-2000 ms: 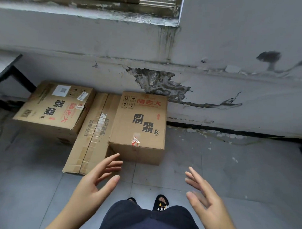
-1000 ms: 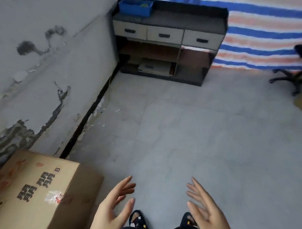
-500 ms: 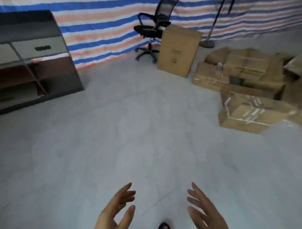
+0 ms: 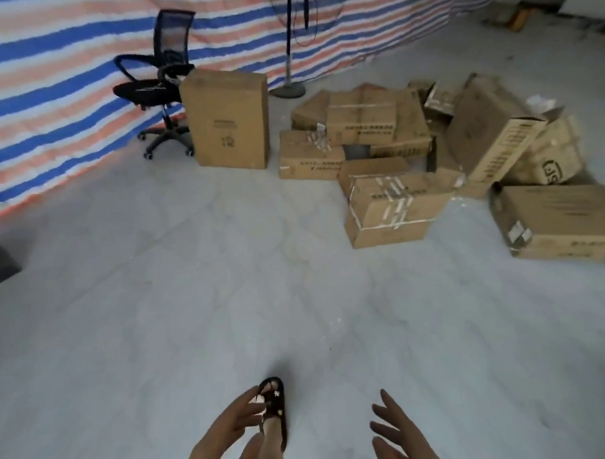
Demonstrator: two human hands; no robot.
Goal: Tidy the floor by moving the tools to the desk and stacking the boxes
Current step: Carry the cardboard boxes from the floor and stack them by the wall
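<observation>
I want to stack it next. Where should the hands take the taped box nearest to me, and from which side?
Probably take the taped box at its two short ends, low, left hand and right hand coming from the open floor side. It lies flat and long, with other boxes behind it.

Both hands are raised at the bottom of the head view, fingers straight and spread, holding nothing: the left hand (image 4: 230, 429) overlaps a sandalled foot (image 4: 273, 413); the right hand (image 4: 402, 439) is apart to its side; bare grey floor (image 4: 189, 294) stretches ahead to a striped tarp (image 4: 60, 66); a black office chair (image 4: 158, 87) stands just beside a tall upright box (image 4: 229, 118); a jumbled pile of boxes (image 4: 391, 201) lies further right, some tilted; a fan stand (image 4: 287, 84) rises behind.
</observation>
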